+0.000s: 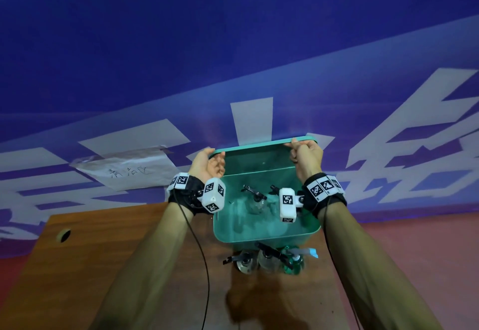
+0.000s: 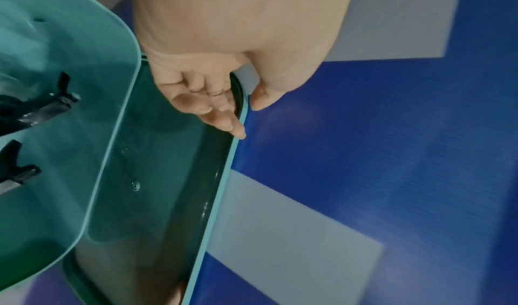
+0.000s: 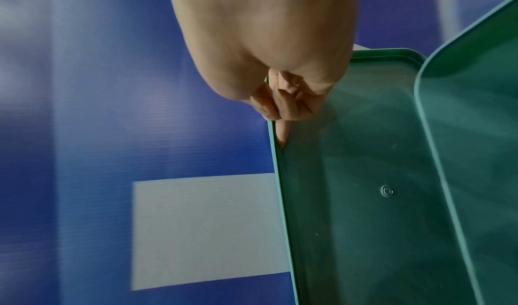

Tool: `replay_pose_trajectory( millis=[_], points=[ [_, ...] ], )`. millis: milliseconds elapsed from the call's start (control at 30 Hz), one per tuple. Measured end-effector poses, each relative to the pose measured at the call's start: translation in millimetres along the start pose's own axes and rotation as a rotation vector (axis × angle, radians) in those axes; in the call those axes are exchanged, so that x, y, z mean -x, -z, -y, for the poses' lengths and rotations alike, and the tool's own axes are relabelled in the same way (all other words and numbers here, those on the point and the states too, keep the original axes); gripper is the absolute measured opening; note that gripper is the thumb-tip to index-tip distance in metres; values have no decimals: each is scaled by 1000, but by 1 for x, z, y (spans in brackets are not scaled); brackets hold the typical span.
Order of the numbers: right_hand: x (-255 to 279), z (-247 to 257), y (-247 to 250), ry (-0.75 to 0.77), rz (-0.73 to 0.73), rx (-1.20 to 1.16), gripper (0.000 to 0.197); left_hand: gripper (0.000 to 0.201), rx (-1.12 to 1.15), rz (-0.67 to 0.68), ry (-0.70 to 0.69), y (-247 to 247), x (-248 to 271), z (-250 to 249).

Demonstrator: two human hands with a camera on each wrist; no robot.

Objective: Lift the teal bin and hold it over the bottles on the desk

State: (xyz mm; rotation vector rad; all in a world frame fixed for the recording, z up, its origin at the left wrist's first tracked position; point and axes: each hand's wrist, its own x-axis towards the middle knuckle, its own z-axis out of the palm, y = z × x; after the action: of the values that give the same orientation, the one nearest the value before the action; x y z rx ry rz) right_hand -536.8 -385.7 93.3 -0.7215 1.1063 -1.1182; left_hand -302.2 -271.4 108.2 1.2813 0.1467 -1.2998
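I hold a teal lid point(image 1: 259, 145) tilted up on edge above an open teal see-through bin point(image 1: 264, 233). My left hand point(image 1: 216, 157) pinches the lid's left end. In the left wrist view the left hand point(image 2: 244, 114) has its thumb on the outside of the lid point(image 2: 174, 176) rim and its fingers on the inside. My right hand point(image 1: 298, 145) grips the lid's right end. The right wrist view shows the right hand point(image 3: 277, 121) with curled fingers over the lid point(image 3: 364, 199) rim. Black-topped spray bottles point(image 1: 255, 194) stand inside the bin.
The bin sits on a wooden table point(image 1: 103, 252) with a cable hole point(image 1: 63, 235). Clear spray bottles point(image 1: 267, 259) and a green bottle point(image 1: 294, 262) stand in front of the bin. A handwritten paper sheet point(image 1: 124, 171) is taped to the blue banner wall behind.
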Motion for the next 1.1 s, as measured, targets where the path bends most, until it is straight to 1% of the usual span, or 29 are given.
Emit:
replay_pose_trajectory(
  millis=[133,233,300,333,400,500,567,600,633,667,700,733,767,867,900,967,1033,1100],
  points=[
    [25,34,-3,39,13,-46,22,16,-17,51,-74,-15,35,-8],
    [51,58,-2,103,49,-83,18,21,-84,51,-186,-25,66,-10],
    [70,75,-1,154,68,-98,15,31,-192,22,-312,-30,84,-11],
    [79,82,1,179,77,-99,13,40,-260,5,-373,-30,93,-11],
    [97,93,5,228,102,-101,11,57,-380,0,-444,-28,110,-10],
    [119,98,18,297,173,-105,13,59,-452,-1,-456,-17,131,-2],
    [130,93,29,357,245,-101,16,69,-441,10,-406,-5,138,6],
    [134,88,36,388,281,-98,16,68,-399,31,-356,1,140,10],
    [137,82,44,409,313,-93,18,59,-328,53,-305,7,139,15],
    [139,76,53,414,341,-83,21,44,-247,68,-268,13,139,19],
    [141,69,63,402,358,-65,25,28,-183,81,-241,19,139,23],
    [143,61,75,378,364,-45,27,20,-143,96,-219,25,139,28],
    [146,53,87,344,366,-34,26,21,-133,110,-209,31,137,34],
    [154,25,119,173,313,-39,9,37,-182,180,-230,47,132,57],
    [154,14,128,101,283,-48,9,39,-221,201,-255,53,129,65],
    [151,-4,144,11,217,-32,20,42,-297,221,-321,63,126,78],
    [144,-17,157,-6,137,70,26,43,-370,218,-383,71,125,87],
    [138,-27,169,35,56,187,25,43,-447,211,-427,76,126,96]
  ],
)
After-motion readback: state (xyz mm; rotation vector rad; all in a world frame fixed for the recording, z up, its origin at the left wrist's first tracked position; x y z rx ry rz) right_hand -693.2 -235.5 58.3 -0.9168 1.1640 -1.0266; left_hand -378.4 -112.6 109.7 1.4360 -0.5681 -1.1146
